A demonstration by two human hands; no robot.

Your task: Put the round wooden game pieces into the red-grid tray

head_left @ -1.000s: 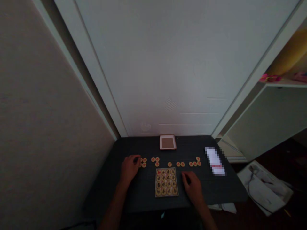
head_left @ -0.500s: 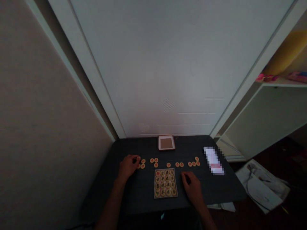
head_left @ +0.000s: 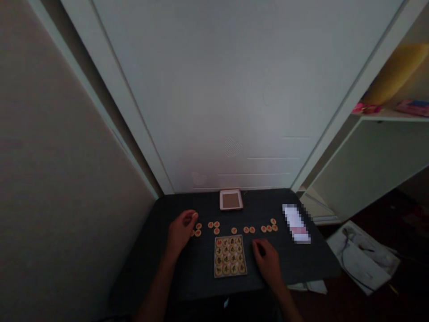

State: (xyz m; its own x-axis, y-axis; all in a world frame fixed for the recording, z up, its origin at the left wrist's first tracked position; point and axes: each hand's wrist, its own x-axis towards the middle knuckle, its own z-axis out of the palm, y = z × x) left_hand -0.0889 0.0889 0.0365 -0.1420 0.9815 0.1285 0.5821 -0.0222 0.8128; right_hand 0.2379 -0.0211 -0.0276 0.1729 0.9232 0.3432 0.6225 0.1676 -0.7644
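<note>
Now carries one round game piece [head_left: 195,215] higher in the left hand [head_left: 180,229] than a second ago, raised from the leftmost cluster. Pinches it narrowly between thumb and fingertips, just above three red-marked discs [head_left: 198,233], partly covered by the hand. Curls the right hand [head_left: 267,258] loosely just right of the square tray [head_left: 230,275], thumb and forefinger close together; cannot tell whether around anything. Shows four rows of four discs inside the tray, mostly black-marked, one red-marked at the far left corner. Across the dark table [head_left: 147,268], beyond the tray, further red-marked discs [head_left: 216,231] in groups of three, one, two and four. Behind these, a shallow box [head_left: 231,201]; far right, a pixelated bright rectangle [head_left: 296,223].
</note>
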